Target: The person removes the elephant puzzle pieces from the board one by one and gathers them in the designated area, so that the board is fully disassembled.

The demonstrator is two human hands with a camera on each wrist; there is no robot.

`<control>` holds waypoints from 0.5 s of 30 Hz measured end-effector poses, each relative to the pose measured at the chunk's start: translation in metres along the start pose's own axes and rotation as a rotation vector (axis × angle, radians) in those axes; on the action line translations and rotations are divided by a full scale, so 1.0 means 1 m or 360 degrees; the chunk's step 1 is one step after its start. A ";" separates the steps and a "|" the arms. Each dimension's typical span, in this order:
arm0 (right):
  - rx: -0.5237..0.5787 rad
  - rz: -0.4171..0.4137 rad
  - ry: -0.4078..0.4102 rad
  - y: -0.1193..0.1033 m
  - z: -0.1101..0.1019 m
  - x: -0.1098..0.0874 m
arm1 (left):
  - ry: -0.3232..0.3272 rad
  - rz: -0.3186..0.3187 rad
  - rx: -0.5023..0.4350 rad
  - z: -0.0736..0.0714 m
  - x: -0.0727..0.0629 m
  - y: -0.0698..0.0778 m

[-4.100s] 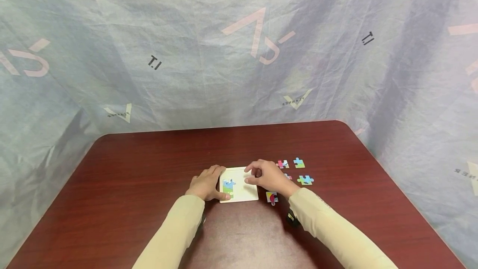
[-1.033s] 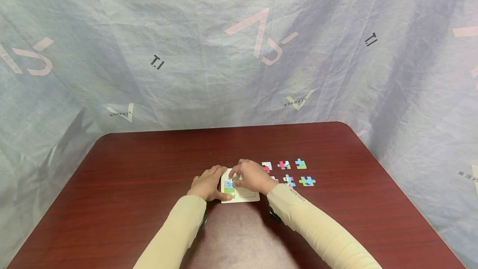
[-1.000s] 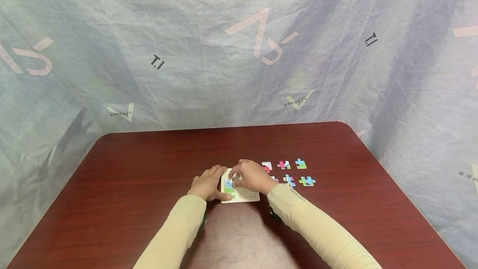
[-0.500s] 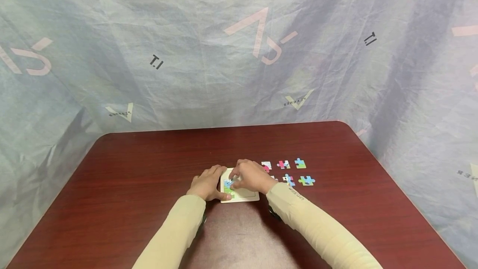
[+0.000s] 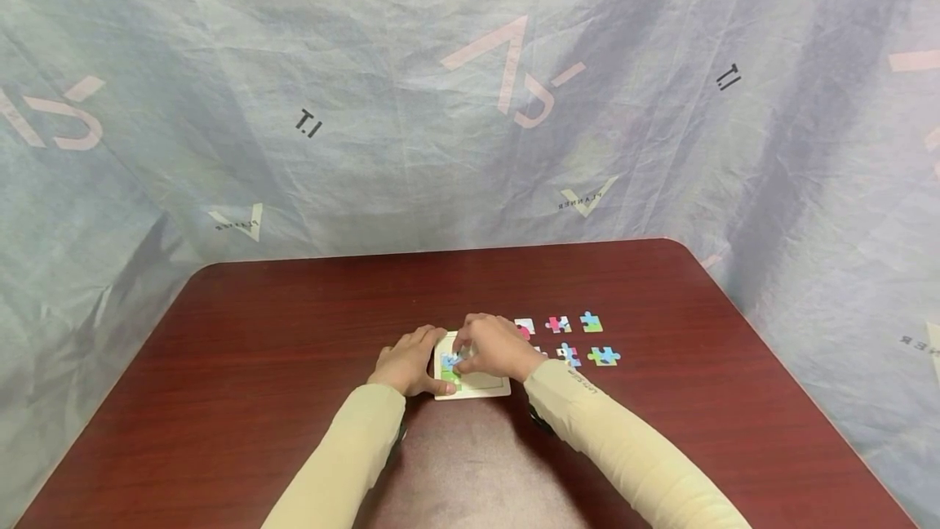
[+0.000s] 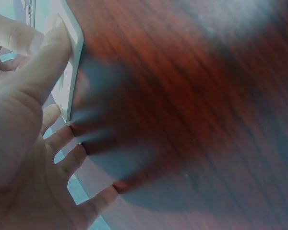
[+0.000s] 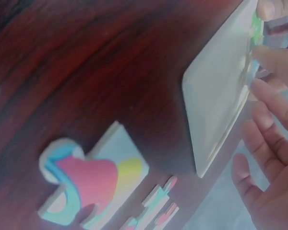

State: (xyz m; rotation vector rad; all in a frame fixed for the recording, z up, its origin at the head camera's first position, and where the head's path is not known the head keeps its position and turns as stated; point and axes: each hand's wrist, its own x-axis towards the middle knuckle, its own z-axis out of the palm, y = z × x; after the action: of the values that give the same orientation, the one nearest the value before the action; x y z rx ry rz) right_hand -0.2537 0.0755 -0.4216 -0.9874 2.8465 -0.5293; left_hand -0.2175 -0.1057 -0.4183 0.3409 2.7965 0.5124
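Note:
A pale puzzle tray (image 5: pixel 490 388) lies on the table, a green piece (image 5: pixel 448 380) and a blue piece (image 5: pixel 446 362) along its left side. My left hand (image 5: pixel 402 362) steadies that side; in the left wrist view its thumb (image 6: pixel 50 57) presses the tray's edge while the spread fingers reach down to the table. My right hand (image 5: pixel 494 345) bends over the tray, thumb and index finger pinching at the blue piece, which they partly cover. In the right wrist view the other fingers (image 7: pixel 271 127) hang loosely beside the tray's far edge.
Several loose jigsaw pieces lie right of the tray, among them a pink and white one (image 5: pixel 559 324), a blue and green one (image 5: pixel 605 356) and another (image 5: pixel 591 322) at the back. A pink and yellow piece (image 7: pixel 93 179) shows close by in the right wrist view.
Since the oldest frame my right hand has moved left across the tray to the blue piece. Over the last second its thumb has shifted slightly nearer me. My left hand stays put.

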 end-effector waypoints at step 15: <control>0.0121 0.0015 -0.0006 0.012 0.005 -0.004 | 0.0006 0.0000 -0.0015 0.000 -0.001 0.000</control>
State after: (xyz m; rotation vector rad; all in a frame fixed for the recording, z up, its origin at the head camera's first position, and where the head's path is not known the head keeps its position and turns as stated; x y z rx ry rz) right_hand -0.2566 0.0858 -0.4303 -0.9607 2.8037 -0.6288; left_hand -0.2167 -0.1056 -0.4185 0.3383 2.7970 0.5268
